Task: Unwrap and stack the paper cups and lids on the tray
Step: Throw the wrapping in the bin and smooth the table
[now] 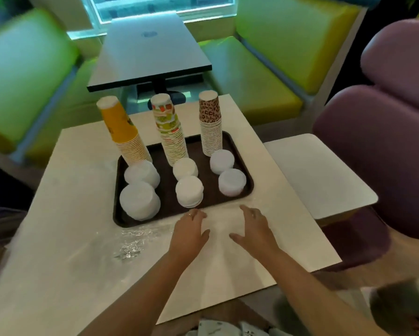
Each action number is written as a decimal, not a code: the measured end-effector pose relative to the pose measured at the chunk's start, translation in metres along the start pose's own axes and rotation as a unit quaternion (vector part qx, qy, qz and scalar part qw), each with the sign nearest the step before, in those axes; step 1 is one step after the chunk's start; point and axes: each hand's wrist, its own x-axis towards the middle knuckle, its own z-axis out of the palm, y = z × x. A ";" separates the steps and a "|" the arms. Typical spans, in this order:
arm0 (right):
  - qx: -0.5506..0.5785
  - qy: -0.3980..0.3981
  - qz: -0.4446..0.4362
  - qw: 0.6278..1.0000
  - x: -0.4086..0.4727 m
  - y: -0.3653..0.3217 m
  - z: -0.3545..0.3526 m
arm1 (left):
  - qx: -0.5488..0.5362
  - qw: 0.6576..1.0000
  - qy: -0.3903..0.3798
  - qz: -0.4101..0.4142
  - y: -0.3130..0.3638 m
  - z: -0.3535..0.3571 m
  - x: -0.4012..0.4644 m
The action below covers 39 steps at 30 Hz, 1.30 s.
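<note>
Head view: both hands flat and empty at the tray's near edge.
The left hand and right hand hover with fingers spread, holding nothing; the brown tray lies straight ahead, lid stacks nearest the left hand, upright cup stacks behind.

The person's forearms are bare, with no sleeves showing anywhere along them. The left hand wears a thin ring with a small pale setting on one finger. The right hand wears a slim ring too. Below the arms, a pale blue patterned garment shows at the lap.
</note>
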 end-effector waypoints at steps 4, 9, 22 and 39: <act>-0.037 -0.009 0.027 0.999 -0.001 -0.002 0.018 | 0.061 0.995 -0.065 -0.050 -0.021 0.005 -0.013; 0.021 0.001 0.043 0.999 0.001 0.004 0.025 | 0.063 0.993 -0.079 -0.056 -0.031 0.002 -0.018; 0.298 -0.111 -0.193 0.928 -0.032 -0.079 -0.078 | -0.231 0.933 -0.268 0.067 -0.023 -0.079 0.000; 0.420 0.075 -0.020 0.904 -0.020 -0.036 -0.106 | -0.613 0.767 -0.127 0.143 0.025 -0.136 0.008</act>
